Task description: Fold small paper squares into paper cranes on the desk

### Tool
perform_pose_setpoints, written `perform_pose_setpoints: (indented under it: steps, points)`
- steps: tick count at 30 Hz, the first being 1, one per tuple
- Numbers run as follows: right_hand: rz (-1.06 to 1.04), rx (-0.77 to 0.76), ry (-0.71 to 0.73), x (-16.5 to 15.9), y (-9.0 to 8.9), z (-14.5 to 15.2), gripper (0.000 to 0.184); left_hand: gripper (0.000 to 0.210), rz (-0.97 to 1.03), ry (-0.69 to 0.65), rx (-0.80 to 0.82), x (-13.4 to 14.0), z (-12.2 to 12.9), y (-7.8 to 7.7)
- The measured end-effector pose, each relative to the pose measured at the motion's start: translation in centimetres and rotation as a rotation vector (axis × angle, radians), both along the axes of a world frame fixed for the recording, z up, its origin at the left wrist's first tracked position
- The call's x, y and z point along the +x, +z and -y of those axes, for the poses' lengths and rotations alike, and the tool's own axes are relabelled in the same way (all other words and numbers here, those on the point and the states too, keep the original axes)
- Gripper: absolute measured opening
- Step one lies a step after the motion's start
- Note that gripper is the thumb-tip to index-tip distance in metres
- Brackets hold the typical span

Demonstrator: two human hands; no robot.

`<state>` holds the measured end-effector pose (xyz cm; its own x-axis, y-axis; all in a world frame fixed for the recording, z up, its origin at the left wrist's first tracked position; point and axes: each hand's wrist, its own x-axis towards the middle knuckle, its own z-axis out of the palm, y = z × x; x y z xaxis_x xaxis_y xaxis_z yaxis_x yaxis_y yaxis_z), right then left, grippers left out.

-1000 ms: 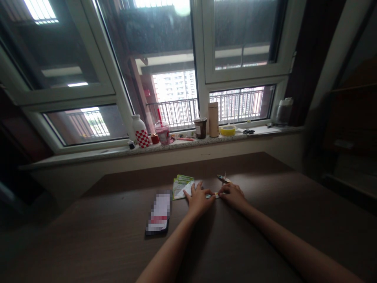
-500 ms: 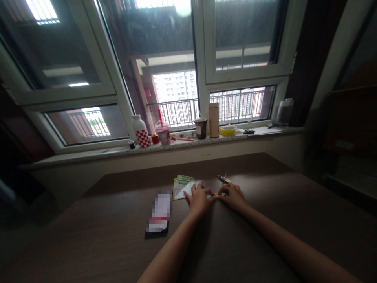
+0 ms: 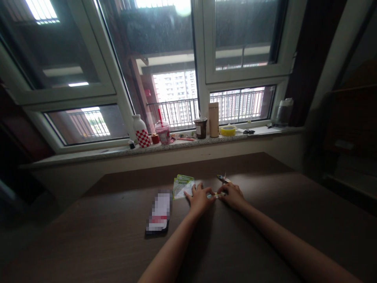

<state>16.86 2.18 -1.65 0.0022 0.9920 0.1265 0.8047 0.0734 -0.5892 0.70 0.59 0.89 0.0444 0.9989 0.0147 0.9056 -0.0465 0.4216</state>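
Note:
My left hand [image 3: 200, 199] rests low over the brown table [image 3: 97, 236], its thumb and a finger pinched on the left end of a small pale strip with yellow on it [image 3: 216, 195]. The other fingers spread toward green-and-white printed packets [image 3: 182, 189], which lie under and beside them. My right hand [image 3: 233, 196] pinches the strip's right end, fingers curled. Most of the strip is hidden by the fingers, and its kind cannot be made out. Just beyond my right hand lies a small dark pointed object [image 3: 222, 179], partly covered by that hand.
A phone [image 3: 159, 212] with a blurred screen lies left of my left forearm. Along the windowsill [image 3: 114, 152] stand a red-checked white bottle [image 3: 141, 131], a pink drink cup [image 3: 163, 132], a dark drink cup [image 3: 200, 129], a tan flask [image 3: 213, 120], yellow tape [image 3: 228, 131] and black scissors [image 3: 249, 132].
My right hand has shifted very slightly right, away from my left fingertips, so a little more of the strip shows between them. The packets and phone stay where they were.

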Motion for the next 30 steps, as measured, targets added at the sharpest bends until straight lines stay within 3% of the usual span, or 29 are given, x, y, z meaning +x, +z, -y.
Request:
perform_pose_setpoints:
  steps: [19, 24, 30]
  points:
    - [-0.031, -0.041, 0.043, 0.6, -0.4, -0.8, 0.037, 0.028, -0.057, -0.081, -0.068, -1.7, -0.1, 0.0]
    - [-0.067, 0.014, 0.064, 0.9, -1.0, -0.9, 0.030, 0.026, -0.069, -0.076, 0.030, -1.3, 0.3, 0.0]
    - [-0.098, 0.039, 0.053, 0.6, -0.6, -0.2, 0.020, 0.023, -0.033, -0.038, 0.043, -1.0, 0.4, -0.1]
